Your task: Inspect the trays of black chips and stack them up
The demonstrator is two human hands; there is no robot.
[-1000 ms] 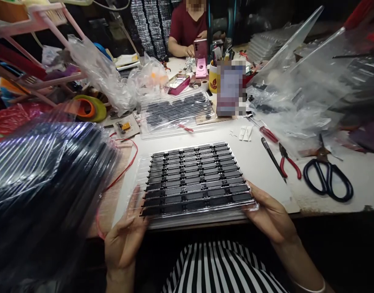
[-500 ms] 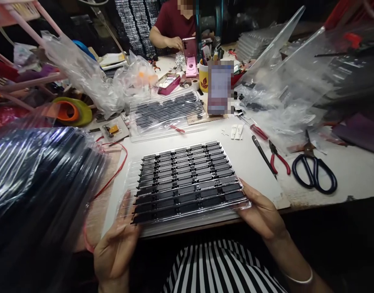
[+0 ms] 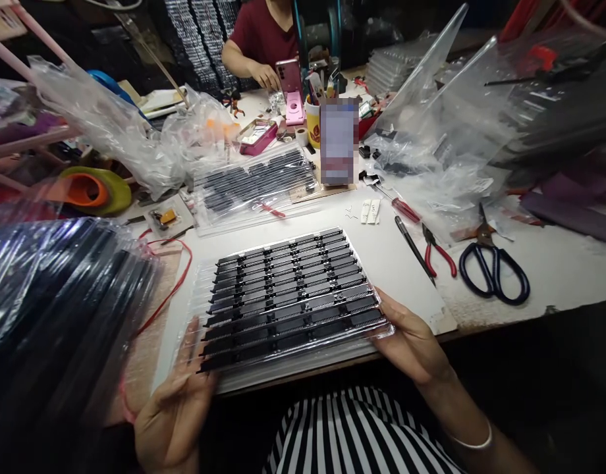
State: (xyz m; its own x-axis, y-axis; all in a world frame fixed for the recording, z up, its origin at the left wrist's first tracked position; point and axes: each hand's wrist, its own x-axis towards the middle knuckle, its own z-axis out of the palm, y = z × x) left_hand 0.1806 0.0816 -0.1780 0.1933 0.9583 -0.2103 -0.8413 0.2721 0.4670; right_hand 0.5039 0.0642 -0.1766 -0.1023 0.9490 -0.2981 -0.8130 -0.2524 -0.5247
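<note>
A clear plastic tray (image 3: 288, 289) with several rows of black slotted strips lies tilted over the white board at the table's front edge. My left hand (image 3: 177, 408) grips its left front corner, with the fingers partly seen through the plastic. At the right front corner my right hand (image 3: 406, 332) holds the tray, its fingers partly hidden beneath. Behind it, a second clear tray (image 3: 256, 181) of black strips rests on the table.
Stacked trays of dark strips (image 3: 70, 316) fill the left. To the right lie scissors (image 3: 493, 270), red-handled pliers (image 3: 439, 253), a black pen (image 3: 414, 250) and a screwdriver (image 3: 404, 209). A phone (image 3: 339, 141) stands behind; a person (image 3: 263, 39) sits opposite.
The whole view has shifted, so the table's things appear farther left. Both hands keep their hold on the tray, which stays in nearly the same place over the board.
</note>
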